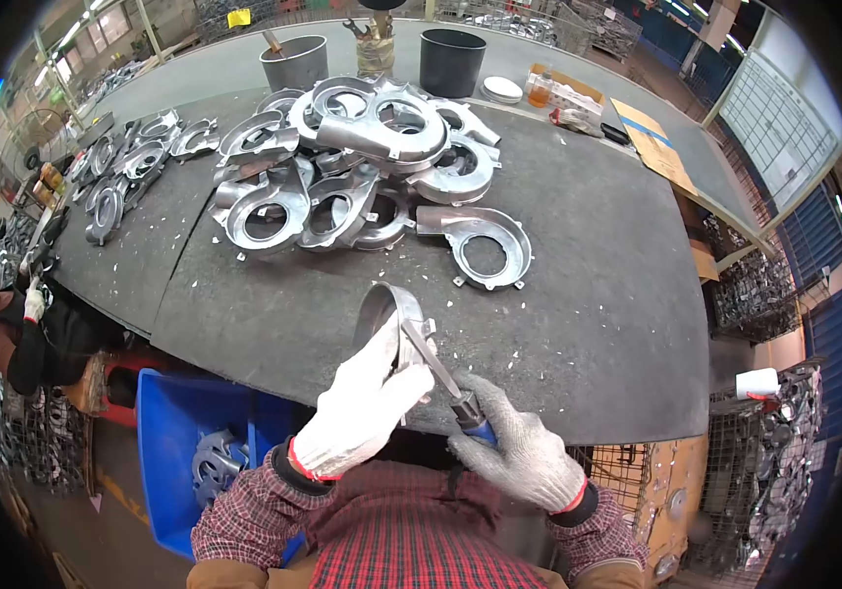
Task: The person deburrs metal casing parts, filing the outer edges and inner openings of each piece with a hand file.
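My left hand [367, 404], in a white knit glove with a red cuff edge, grips a ring-shaped cast metal housing [389, 297] held on edge above the table's front edge. My right hand [519, 450], in a greyer glove, is closed round the blue handle of a file [437, 371]. The file's long flat metal blade slants up to the left and lies against the housing's rim. The fingers of my left hand partly hide the housing. A single similar housing [514, 257] lies flat on the table beyond my hands.
A pile of metal housings [381, 133] covers the back middle of the dark table [597, 344], with more at left. Metal chips are scattered about. Two buckets [452, 67] stand behind. A blue bin [170, 432] with castings sits at lower left. Another person's gloved hand [34, 302] shows far left.
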### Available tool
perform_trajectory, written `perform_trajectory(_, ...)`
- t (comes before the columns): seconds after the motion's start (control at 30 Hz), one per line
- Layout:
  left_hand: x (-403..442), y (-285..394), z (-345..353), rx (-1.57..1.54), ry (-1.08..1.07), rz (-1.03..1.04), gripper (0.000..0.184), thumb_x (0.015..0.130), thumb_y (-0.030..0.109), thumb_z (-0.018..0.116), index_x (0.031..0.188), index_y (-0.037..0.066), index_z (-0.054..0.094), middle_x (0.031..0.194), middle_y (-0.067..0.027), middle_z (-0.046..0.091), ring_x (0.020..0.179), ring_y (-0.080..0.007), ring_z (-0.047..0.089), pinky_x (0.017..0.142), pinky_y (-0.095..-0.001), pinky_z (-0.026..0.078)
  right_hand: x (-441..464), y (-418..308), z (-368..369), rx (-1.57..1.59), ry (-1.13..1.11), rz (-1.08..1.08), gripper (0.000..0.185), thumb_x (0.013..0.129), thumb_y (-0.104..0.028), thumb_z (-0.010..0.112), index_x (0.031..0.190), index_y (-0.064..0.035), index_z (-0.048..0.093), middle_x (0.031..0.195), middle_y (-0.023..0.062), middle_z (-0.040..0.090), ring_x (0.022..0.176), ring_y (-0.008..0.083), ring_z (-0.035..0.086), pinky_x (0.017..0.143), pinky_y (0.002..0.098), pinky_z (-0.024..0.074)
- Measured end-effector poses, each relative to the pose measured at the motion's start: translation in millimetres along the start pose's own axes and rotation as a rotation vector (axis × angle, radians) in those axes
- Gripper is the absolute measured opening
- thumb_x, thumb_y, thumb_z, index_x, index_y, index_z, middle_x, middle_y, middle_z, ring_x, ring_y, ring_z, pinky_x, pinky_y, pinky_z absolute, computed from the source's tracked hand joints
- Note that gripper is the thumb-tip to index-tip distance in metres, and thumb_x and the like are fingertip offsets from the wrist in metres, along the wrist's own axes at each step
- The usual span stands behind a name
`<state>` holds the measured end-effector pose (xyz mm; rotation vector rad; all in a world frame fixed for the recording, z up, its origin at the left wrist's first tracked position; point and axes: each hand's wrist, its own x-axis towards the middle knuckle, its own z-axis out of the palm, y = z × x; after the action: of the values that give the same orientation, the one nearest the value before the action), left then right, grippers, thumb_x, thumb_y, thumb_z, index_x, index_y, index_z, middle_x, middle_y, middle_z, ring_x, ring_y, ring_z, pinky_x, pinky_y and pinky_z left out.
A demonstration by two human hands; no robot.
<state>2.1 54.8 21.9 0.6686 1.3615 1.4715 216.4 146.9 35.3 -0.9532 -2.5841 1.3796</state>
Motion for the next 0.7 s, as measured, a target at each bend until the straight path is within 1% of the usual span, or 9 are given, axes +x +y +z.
perform_trajectory(0.03,1.4,-3.3,-7.9,0.001,0.003,-0.002,0.051,0.101,0.008,0.068,0.15,-0.001,0.055,0.122,-0.004,0.068,0.101,-0.0104,0.064,0.09,-0.0286,0.056,0.7,1.0,-1.1,-0.001,-0.01,-0.043,0.077,0.102,-0.032,0.076,0.167,-0.0166,0.038,0.114,0.0261,0.079,0.103,0.0509,0.078,0.088,0.0567,0.064)
perform_trajectory(0.1,2.0,-9.4,-28.8,0.21,-0.257,0.085,0.046,0.101,0.009,0.069,0.145,-0.001,0.06,0.119,-0.0028,0.068,0.102,-0.0096,0.062,0.089,-0.0284,0.054,3.7,-0.9,-6.9,-0.038,-0.014,-0.059,0.076,0.102,-0.032,0.077,0.167,-0.0167,0.039,0.113,0.0258,0.08,0.1,0.0495,0.079,0.084,0.0549,0.0653)
perform_trajectory(0.17,5.2,-8.3,-35.4,0.226,-0.287,0.041,0.042,0.101,0.01,0.069,0.141,-0.002,0.064,0.116,-0.0026,0.068,0.102,-0.0094,0.062,0.088,-0.0284,0.054,6.5,2.2,-8.7,-0.156,0.109,-0.166,0.072,0.102,-0.032,0.077,0.164,-0.0177,0.045,0.103,0.0221,0.08,0.085,0.0436,0.081,0.069,0.0489,0.0675)
perform_trajectory(0.23,6.5,-5.2,-38.8,0.24,-0.304,-0.095,0.031,0.102,0.012,0.072,0.129,-0.003,0.072,0.11,-0.0029,0.072,0.1,-0.009,0.063,0.086,-0.0292,0.054,4.8,6.0,-9.9,-0.3,0.101,-0.166,0.07,0.101,-0.032,0.078,0.162,-0.0179,0.048,0.1,0.0203,0.08,0.08,0.042,0.08,0.066,0.0482,0.067)
perform_trajectory(0.3,11.6,-16.4,-39.5,0.174,-0.302,-0.091,0.033,0.103,0.015,0.074,0.131,-0.002,0.072,0.109,-0.0037,0.073,0.099,-0.0101,0.064,0.088,-0.03,0.055,6.5,5.0,-14.2,-0.451,0.112,-0.2,0.068,0.098,-0.029,0.08,0.16,-0.0193,0.053,0.089,0.0153,0.077,0.069,0.0381,0.078,0.059,0.0475,0.0652)
perform_trajectory(0.33,12.6,-22.8,-39.5,0.114,-0.306,-0.097,0.035,0.104,0.017,0.077,0.133,-0.002,0.073,0.108,-0.0046,0.074,0.099,-0.0112,0.065,0.091,-0.0308,0.055,6.9,5.2,-14.8,-0.454,0.106,-0.193,0.068,0.098,-0.029,0.08,0.16,-0.0193,0.053,0.089,0.0153,0.077,0.069,0.0381,0.078,0.059,0.0475,0.0652)
perform_trajectory(0.5,21.4,-9.5,-44.8,0.103,-0.306,-0.191,0.028,0.103,0.012,0.077,0.125,-0.004,0.075,0.101,-0.0039,0.074,0.085,-0.0099,0.062,0.075,-0.0267,0.051,1.6,3.5,-9.9,-0.533,0.179,-0.176,0.068,0.097,-0.03,0.081,0.159,-0.0236,0.054,0.084,0.0158,0.074,0.065,0.0359,0.077,0.055,0.0464,0.0636)
perform_trajectory(0.6,20.6,-12.4,-48.1,0.063,-0.315,-0.18,0.03,0.103,0.012,0.077,0.127,-0.005,0.073,0.104,-0.0043,0.074,0.085,-0.0099,0.062,0.075,-0.0266,0.051,4.4,-0.7,-12.6,-0.728,0.201,-0.103,0.068,0.097,-0.03,0.081,0.159,-0.0237,0.054,0.086,0.0165,0.073,0.065,0.0359,0.077,0.055,0.0461,0.0634)
perform_trajectory(0.7,15.0,6.0,-44.0,0.01,-0.342,-0.27,0.035,0.103,0.011,0.077,0.133,-0.006,0.071,0.11,-0.0059,0.074,0.09,-0.0105,0.063,0.078,-0.0277,0.052,2.0,-5.7,-22.1,-0.648,0.182,-0.09,0.069,0.097,-0.029,0.082,0.16,-0.0217,0.053,0.098,0.0185,0.075,0.072,0.0376,0.079,0.061,0.0469,0.0655)
